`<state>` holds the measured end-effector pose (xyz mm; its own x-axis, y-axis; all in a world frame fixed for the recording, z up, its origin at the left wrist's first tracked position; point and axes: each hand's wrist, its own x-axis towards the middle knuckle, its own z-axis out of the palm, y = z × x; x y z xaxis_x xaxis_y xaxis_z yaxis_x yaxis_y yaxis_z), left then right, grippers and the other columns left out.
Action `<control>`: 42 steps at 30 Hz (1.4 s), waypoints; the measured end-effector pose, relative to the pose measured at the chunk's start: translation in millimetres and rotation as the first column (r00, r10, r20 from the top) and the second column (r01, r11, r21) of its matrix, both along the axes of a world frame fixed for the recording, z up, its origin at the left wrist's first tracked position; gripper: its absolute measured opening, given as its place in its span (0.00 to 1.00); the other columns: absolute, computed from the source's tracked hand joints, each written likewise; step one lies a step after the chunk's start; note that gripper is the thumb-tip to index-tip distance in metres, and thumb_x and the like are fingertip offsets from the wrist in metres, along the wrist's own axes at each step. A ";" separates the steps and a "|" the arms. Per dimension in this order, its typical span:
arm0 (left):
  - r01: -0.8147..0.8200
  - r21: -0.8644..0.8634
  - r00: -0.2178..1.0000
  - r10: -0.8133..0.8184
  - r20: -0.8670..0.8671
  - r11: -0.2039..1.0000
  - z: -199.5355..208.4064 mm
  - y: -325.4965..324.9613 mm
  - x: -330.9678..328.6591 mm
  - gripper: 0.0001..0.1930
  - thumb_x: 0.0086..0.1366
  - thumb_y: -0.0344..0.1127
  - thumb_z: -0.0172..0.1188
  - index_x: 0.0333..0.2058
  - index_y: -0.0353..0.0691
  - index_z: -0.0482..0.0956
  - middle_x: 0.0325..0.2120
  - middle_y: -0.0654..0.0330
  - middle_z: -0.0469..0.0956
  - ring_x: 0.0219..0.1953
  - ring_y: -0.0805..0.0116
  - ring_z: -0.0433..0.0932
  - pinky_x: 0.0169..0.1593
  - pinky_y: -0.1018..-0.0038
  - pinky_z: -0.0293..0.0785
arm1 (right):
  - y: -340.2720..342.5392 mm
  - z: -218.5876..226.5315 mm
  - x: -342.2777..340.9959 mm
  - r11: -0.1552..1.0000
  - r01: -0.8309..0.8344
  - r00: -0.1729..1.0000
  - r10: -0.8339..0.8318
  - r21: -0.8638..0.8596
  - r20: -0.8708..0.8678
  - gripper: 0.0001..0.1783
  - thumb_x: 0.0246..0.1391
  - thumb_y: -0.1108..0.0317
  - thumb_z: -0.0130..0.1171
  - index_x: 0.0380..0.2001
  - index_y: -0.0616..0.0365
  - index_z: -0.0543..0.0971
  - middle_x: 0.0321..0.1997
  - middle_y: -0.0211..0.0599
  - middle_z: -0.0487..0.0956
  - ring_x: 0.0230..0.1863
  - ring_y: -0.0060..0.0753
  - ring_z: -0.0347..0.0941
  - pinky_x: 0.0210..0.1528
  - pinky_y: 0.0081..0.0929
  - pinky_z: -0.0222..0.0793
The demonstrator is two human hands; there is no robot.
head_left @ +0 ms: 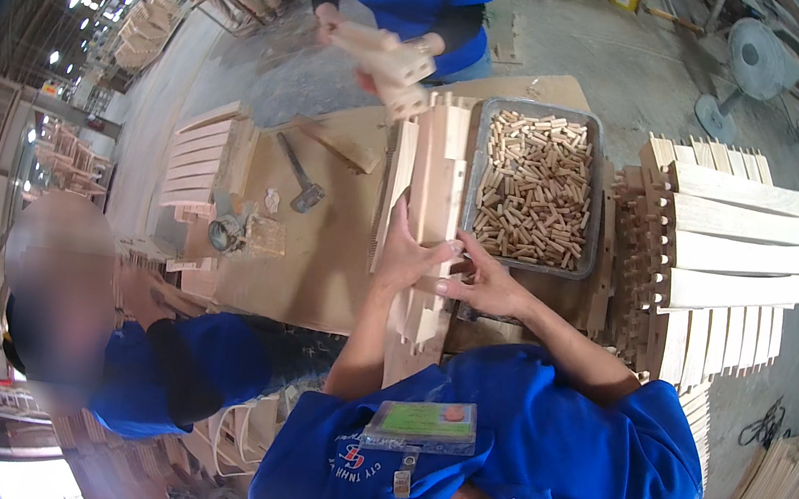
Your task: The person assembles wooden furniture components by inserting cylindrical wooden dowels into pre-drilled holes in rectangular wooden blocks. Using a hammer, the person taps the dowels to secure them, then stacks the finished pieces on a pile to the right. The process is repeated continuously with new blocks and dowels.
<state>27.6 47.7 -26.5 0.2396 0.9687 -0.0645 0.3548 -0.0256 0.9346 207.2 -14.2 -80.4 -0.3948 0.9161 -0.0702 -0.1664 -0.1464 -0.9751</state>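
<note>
The left forearm is angled upward and slightly to the right from its blue sleeve, and the left hand (404, 255) is wrapped around the left side of a bundle of pale wooden pieces (442, 189), with its thumb laid across toward the right. The bundle is gripped by that hand toward its near end, so that most of its length is extended beyond the fingers and a shorter part is left below them. The right forearm is brought in from the lower right, and the right hand (493, 287) is bent inward at the bundle's right edge, its thumb and fingers brought close to the left thumb (whether a small piece is pinched there cannot be told). The bundle is positioned between the two hands, above the brown work surface (315, 274), just left of a grey tub (596, 200) by which many short wooden dowels (533, 191) are held.
</note>
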 end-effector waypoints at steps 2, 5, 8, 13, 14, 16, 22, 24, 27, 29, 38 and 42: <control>0.034 0.083 0.988 -0.046 0.145 0.996 1.5 -11.7 -3.1 0.63 0.50 0.46 0.83 0.74 0.28 0.48 0.64 0.42 0.69 0.66 0.56 0.72 0.67 0.59 0.71 | 0.6 17.5 -12.8 0.994 -0.101 0.994 0.103 0.042 -0.040 0.45 0.62 0.60 0.73 0.73 0.61 0.60 0.67 0.40 0.71 0.68 0.33 0.67 0.64 0.37 0.72; 0.043 0.134 0.961 -0.077 0.267 0.990 12.5 -21.3 -4.4 0.63 0.52 0.51 0.83 0.74 0.32 0.48 0.64 0.44 0.69 0.66 0.59 0.71 0.67 0.61 0.71 | -9.1 23.9 -19.3 0.997 -0.060 0.998 0.062 0.057 -0.028 0.40 0.63 0.65 0.70 0.72 0.61 0.62 0.66 0.40 0.72 0.68 0.32 0.67 0.65 0.37 0.70; -0.044 0.063 0.905 0.013 0.426 0.997 -2.1 -24.9 -15.9 0.44 0.66 0.47 0.73 0.71 0.34 0.60 0.55 0.53 0.77 0.57 0.64 0.77 0.59 0.66 0.77 | -19.1 14.0 -15.7 0.999 -0.027 0.996 0.030 0.037 -0.079 0.34 0.65 0.69 0.66 0.70 0.62 0.64 0.63 0.38 0.74 0.64 0.31 0.71 0.67 0.36 0.68; 0.068 -0.057 0.661 -0.002 0.750 0.996 2.4 -20.2 -40.5 0.47 0.69 0.65 0.62 0.74 0.40 0.57 0.35 0.58 0.76 0.37 0.66 0.79 0.40 0.66 0.80 | -21.5 37.5 -12.9 0.921 0.338 0.940 -0.322 0.194 -0.111 0.31 0.66 0.67 0.66 0.66 0.64 0.65 0.57 0.39 0.78 0.60 0.32 0.73 0.65 0.37 0.70; 0.075 -0.087 0.603 0.025 0.797 0.993 7.6 -18.7 -40.8 0.46 0.71 0.67 0.56 0.74 0.38 0.57 0.37 0.55 0.78 0.38 0.62 0.80 0.44 0.63 0.81 | -15.2 47.2 -10.3 0.878 0.367 0.927 -0.372 0.307 -0.041 0.32 0.67 0.61 0.65 0.66 0.65 0.65 0.56 0.43 0.79 0.59 0.34 0.74 0.63 0.38 0.71; 0.070 -0.076 0.550 0.025 0.835 0.995 18.4 -20.7 -39.2 0.45 0.72 0.67 0.55 0.73 0.37 0.57 0.39 0.53 0.79 0.39 0.60 0.80 0.46 0.61 0.81 | -8.5 66.6 -4.3 0.825 0.377 0.891 -0.447 0.420 0.078 0.32 0.68 0.56 0.64 0.63 0.66 0.65 0.54 0.45 0.80 0.56 0.34 0.76 0.60 0.38 0.73; 0.104 -0.075 0.447 0.020 0.894 0.992 41.1 -26.3 -31.3 0.38 0.74 0.65 0.54 0.66 0.37 0.64 0.40 0.51 0.79 0.42 0.57 0.81 0.47 0.59 0.82 | 10.1 97.1 -8.2 0.942 0.318 0.945 -0.324 0.108 0.050 0.31 0.70 0.48 0.61 0.54 0.68 0.68 0.44 0.45 0.81 0.40 0.25 0.75 0.43 0.29 0.74; 0.142 -0.059 0.393 -0.001 0.919 0.988 47.5 -28.2 -26.0 0.30 0.75 0.60 0.57 0.54 0.34 0.72 0.41 0.50 0.79 0.41 0.58 0.83 0.45 0.60 0.84 | 16.5 86.9 -13.6 0.925 0.345 0.937 -0.350 0.156 0.003 0.30 0.69 0.50 0.63 0.55 0.67 0.67 0.45 0.44 0.81 0.40 0.23 0.74 0.44 0.28 0.74; -0.061 0.064 0.603 -0.015 0.798 0.996 42.8 -37.3 -28.2 0.29 0.73 0.57 0.61 0.54 0.34 0.72 0.38 0.52 0.80 0.38 0.61 0.83 0.40 0.63 0.86 | 17.4 83.7 -24.8 0.892 0.366 0.928 -0.370 0.265 -0.035 0.30 0.68 0.55 0.66 0.58 0.65 0.66 0.50 0.45 0.80 0.47 0.26 0.75 0.50 0.31 0.75; -0.127 0.015 0.696 0.079 0.714 0.992 48.4 -36.8 -24.6 0.32 0.72 0.54 0.64 0.61 0.35 0.68 0.36 0.55 0.80 0.35 0.63 0.83 0.36 0.65 0.86 | 19.4 83.4 -28.7 0.856 0.376 0.921 -0.386 0.355 -0.043 0.32 0.68 0.56 0.66 0.61 0.65 0.65 0.51 0.46 0.79 0.51 0.27 0.75 0.53 0.32 0.75; -0.150 0.086 0.626 0.027 0.779 0.985 31.9 -39.7 -22.8 0.32 0.76 0.44 0.60 0.71 0.37 0.62 0.59 0.54 0.76 0.61 0.64 0.76 0.64 0.65 0.74 | 22.5 87.0 -45.1 0.637 0.345 0.856 -0.515 0.689 0.049 0.26 0.77 0.61 0.44 0.71 0.64 0.64 0.62 0.52 0.72 0.63 0.46 0.68 0.69 0.41 0.60; -0.130 0.180 0.660 -0.050 0.750 0.975 34.3 -41.8 -17.2 0.31 0.76 0.38 0.61 0.72 0.38 0.61 0.64 0.56 0.72 0.65 0.64 0.72 0.68 0.65 0.70 | 20.6 82.9 -52.4 0.629 0.343 0.887 -0.462 0.698 -0.020 0.27 0.75 0.61 0.47 0.71 0.63 0.64 0.51 0.51 0.72 0.52 0.50 0.70 0.59 0.42 0.65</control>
